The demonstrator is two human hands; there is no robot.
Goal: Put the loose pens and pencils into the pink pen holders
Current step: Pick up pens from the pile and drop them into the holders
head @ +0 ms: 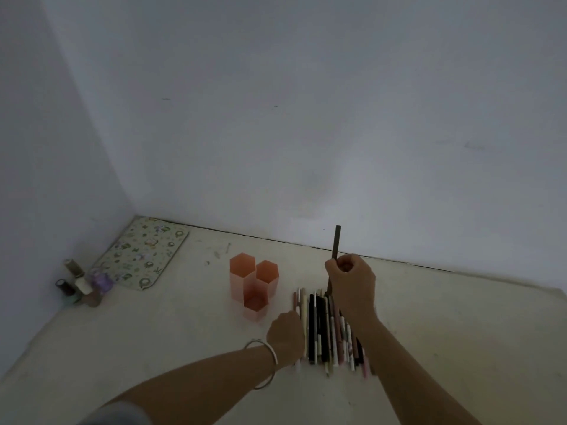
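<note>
The right hand [351, 283] grips a dark pencil [337, 240] upright. The left hand [285, 334] sits at the edge of the loose pens [322, 326]; we cannot tell its hold. The pink pen holders [254, 280] stand left of the right hand. We judge a hasty insertion could topple them.
</note>
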